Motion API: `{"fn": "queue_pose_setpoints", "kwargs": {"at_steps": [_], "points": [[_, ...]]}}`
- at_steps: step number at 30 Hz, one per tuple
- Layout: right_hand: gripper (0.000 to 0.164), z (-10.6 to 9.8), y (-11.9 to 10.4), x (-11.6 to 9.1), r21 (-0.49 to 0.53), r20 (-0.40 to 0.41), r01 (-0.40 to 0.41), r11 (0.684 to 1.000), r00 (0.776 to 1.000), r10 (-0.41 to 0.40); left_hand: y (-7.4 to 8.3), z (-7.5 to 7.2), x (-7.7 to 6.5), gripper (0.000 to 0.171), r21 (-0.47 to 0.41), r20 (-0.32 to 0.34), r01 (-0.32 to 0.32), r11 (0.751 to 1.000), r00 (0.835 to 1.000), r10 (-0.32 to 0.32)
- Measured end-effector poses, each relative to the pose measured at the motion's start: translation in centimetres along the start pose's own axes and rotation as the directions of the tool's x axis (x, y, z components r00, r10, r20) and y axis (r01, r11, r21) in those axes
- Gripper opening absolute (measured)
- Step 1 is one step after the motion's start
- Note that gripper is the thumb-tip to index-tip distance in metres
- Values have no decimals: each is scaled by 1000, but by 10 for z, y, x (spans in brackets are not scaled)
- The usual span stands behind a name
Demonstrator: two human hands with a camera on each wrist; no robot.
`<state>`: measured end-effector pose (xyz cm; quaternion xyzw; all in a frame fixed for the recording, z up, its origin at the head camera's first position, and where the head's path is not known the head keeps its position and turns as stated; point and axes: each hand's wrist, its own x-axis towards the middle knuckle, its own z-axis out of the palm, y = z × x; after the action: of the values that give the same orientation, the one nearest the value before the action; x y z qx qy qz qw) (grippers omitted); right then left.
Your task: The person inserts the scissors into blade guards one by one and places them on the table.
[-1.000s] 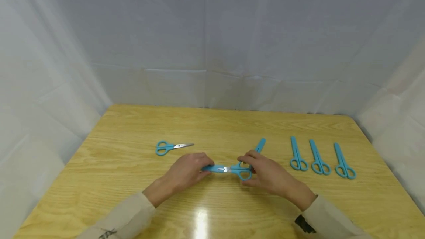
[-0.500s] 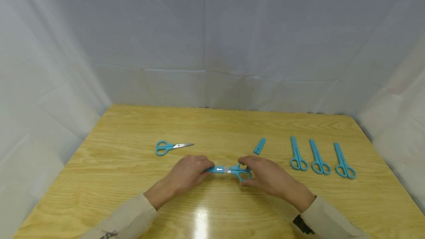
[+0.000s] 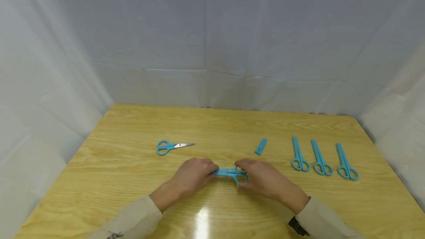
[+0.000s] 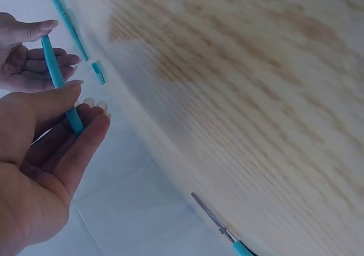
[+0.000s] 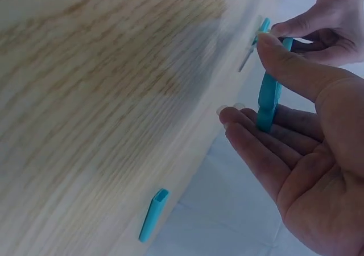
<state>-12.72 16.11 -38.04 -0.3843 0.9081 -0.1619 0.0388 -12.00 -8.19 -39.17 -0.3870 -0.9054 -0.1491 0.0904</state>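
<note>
Level over the front middle of the table, both hands hold one pair of blue scissors (image 3: 236, 174). Its blades are hidden inside a blue blade cover (image 3: 223, 172), and no metal shows between cover and handles. My left hand (image 3: 194, 176) pinches the cover's tip end between thumb and fingers. At the other end, my right hand (image 3: 267, 180) grips the finger loops, the thumb on one side and fingers on the other. In the right wrist view the handle (image 5: 267, 99) lies against the fingers.
Bare-bladed blue scissors (image 3: 166, 147) lie at the left of the wooden table (image 3: 139, 124). A loose blue blade cover (image 3: 261, 146) lies behind my right hand. Three covered scissors (image 3: 318, 158) lie side by side at the right. White sheeting (image 3: 206, 40) hangs around the table.
The strip of metal between cover and handles has disappeared as the cover and scissors came together. My left hand shifted slightly right, my right hand slightly left.
</note>
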Motion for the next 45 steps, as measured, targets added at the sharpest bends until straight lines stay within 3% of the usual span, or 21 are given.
{"fn": "queue_pose_setpoints", "kwargs": {"at_steps": [13, 23, 28, 31, 34, 38, 45], "points": [[53, -1, -3, -1, -87, 26, -12, 996, 1000, 15, 4, -2, 0, 9, -26, 17, 6, 1000, 1000, -6], [52, -4, -2, -3, -178, -21, 89, 980, 995, -94, 4, -2, 5, 12, -16, -5, -5, 1000, 1000, 5], [51, -3, -2, -4, -200, -44, 91, 975, 994, -102, 4, -3, 5, 14, 13, -29, -14, 1000, 999, 14], [50, -4, -1, -5, -197, -56, 66, 978, 995, -79, 3, -3, 6, 24, 43, -53, -19, 999, 998, 21], [49, -5, 0, -6, -183, -67, 29, 983, 997, -41, 1, -5, 8, 45, 52, -63, 7, 999, 998, -4], [53, -8, 4, -8, -154, -75, -66, 986, 996, 55, -2, -8, 8, 65, 63, -95, 50, 997, 995, -44], [56, -12, 19, -14, -110, -166, -241, 964, 961, 221, -15, -5, 13, 66, 106, -237, 73, 992, 970, -46]]}}
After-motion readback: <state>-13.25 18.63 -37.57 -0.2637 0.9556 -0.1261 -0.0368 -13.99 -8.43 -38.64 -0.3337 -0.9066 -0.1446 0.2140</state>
